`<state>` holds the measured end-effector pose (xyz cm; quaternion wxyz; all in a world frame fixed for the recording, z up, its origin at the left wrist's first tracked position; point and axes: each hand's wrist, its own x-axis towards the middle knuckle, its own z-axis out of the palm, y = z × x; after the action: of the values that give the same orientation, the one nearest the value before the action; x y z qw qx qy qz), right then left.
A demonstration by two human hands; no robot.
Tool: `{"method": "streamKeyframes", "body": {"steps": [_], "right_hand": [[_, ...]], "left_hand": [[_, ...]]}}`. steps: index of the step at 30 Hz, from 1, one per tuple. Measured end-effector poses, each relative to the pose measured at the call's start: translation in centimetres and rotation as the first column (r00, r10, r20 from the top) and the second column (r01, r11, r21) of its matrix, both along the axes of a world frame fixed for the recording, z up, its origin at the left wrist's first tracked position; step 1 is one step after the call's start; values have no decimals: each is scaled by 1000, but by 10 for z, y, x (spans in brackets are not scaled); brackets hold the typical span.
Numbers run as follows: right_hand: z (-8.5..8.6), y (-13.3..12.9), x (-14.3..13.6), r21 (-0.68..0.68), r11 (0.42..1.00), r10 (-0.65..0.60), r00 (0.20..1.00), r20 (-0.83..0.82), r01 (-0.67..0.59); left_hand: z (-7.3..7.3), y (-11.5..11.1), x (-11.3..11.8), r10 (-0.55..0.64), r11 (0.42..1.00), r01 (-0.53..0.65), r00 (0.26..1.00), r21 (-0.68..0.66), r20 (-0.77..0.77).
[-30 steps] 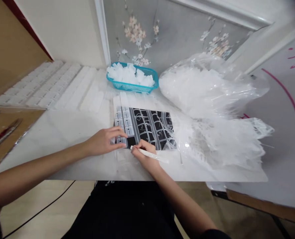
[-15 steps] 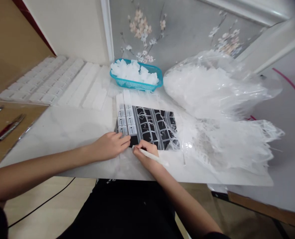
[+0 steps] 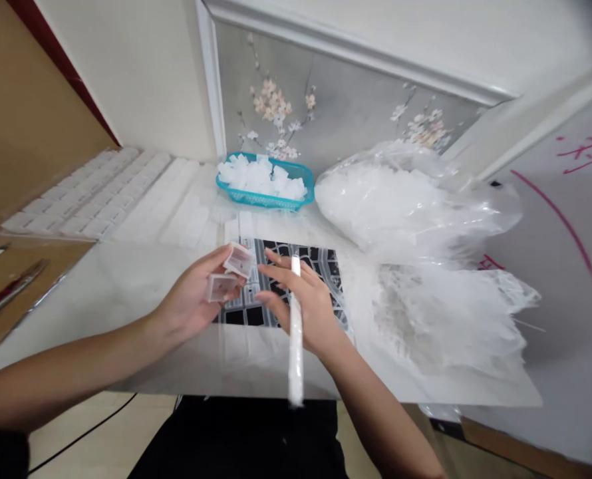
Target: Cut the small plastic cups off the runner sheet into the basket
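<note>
Two small clear box-like pieces (image 3: 222,288) are being held together in the left hand (image 3: 186,301), which is partly curled, with one piece above the other and their hollow sides apparently being turned toward the right hand (image 3: 306,296) — a pose that seems to be leaving both within easy reach of it. The right hand is being held half open, its thumb and forward fingers spread toward the pieces without touching them, while a slim white tool (image 3: 296,352) is being kept across it; the tool is probably being pinned between fingers so that the fingertips are left free, though which fingers are gripping it cannot be told. Beneath both hands, a black sheet (image 3: 253,317) is being overlaid by a clear gridded frame, the dark backing presumably being used because clear plastic is hard to see on the pale surface (image 3: 141,266). Beyond the hands, a blue basket (image 3: 271,199) is being filled out by loose white pieces (image 3: 261,174), and a clear bag (image 3: 376,199) is being kept ahead and to the right of the right hand. Farther right of that hand, a heap of clear plastic (image 3: 450,309) is being left at the side, likely so that the working spot stays uncrowded. Ahead and left of the left hand, whitish pieces (image 3: 81,206) are being kept in rows — perhaps for easy counting.
</note>
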<state>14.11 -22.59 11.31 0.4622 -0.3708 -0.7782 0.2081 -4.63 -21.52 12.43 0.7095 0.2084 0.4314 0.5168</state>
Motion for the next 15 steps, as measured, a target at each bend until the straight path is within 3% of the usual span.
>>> {"method": "streamKeyframes", "body": {"steps": [2, 6, 10, 15], "right_hand": [[14, 12, 3, 171, 985, -12, 992, 125, -10], [30, 25, 8, 315, 949, -63, 985, 159, 10], [44, 31, 13, 356, 934, -27, 993, 114, -16], [58, 36, 16, 358, 932, -70, 997, 24, 57]], "left_hand": [[11, -1, 12, -48, 999, 48, 999, 8, 8], [29, 4, 28, -67, 997, 67, 998, 45, 9], [44, 11, 40, -68, 992, 62, 997, 106, 47], [56, 15, 52, -34, 996, 25, 995, 90, 94]]}}
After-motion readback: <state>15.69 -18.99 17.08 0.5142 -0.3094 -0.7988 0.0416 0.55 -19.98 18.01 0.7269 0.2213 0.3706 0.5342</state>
